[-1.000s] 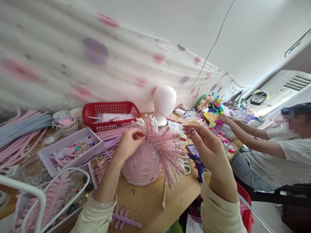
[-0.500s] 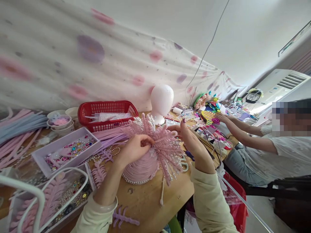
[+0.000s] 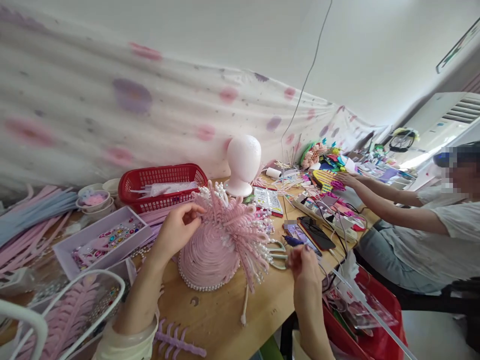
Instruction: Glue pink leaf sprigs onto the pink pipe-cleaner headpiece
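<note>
Pink pipe-cleaner headdress (image 3: 210, 250) stands mid wooden table (image 3: 225, 310) | left hand (image 3: 178, 230) pinches a top frond | right hand (image 3: 304, 260) curled beside scissors (image 3: 278, 254), grip unclear | likely light, soft, pearl tips fragile; hold by the woven dome base

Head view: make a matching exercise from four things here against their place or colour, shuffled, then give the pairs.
Column one:
1. basket
2. foam head
3. left hand
4. right hand

Column two:
A. beside the scissors, near the table edge
B. red, with mesh walls
C. fingertips on the pink headpiece
D. pale, upright by the curtain

Pairs: 1-B, 2-D, 3-C, 4-A.
</note>
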The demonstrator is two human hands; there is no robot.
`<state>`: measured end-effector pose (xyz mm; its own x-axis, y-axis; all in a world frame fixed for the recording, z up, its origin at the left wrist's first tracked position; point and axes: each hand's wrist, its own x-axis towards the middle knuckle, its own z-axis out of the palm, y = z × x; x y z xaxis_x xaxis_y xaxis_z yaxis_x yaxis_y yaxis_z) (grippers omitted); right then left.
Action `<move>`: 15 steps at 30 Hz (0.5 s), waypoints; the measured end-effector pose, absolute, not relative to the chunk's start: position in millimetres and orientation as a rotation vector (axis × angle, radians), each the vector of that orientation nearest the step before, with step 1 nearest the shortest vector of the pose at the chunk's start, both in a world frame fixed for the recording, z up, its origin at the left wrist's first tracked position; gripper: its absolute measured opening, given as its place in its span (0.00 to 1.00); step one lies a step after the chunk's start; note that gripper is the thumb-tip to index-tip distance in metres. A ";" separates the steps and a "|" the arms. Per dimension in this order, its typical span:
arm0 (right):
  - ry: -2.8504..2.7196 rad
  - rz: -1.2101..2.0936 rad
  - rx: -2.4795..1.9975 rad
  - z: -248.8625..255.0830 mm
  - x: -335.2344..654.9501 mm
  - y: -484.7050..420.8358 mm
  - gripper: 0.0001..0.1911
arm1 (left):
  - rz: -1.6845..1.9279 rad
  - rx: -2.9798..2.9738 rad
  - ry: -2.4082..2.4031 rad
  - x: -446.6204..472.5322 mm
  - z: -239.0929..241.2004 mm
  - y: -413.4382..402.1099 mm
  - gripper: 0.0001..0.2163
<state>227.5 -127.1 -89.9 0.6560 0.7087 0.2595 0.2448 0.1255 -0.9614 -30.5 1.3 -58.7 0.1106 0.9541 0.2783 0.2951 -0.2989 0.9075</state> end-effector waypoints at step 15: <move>-1.387 1.154 -1.260 -119.8 225.0 -96.3 0.18 | 1.230 1.581 1.567 -21.6 -134.3 -71.1 0.24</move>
<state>225.0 -96.3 -119.8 -0.0682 0.9972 0.0320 0.1497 0.0419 -0.9878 -21.6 -71.1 -134.3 -0.1207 0.9718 0.2026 0.4274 -0.1333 0.8942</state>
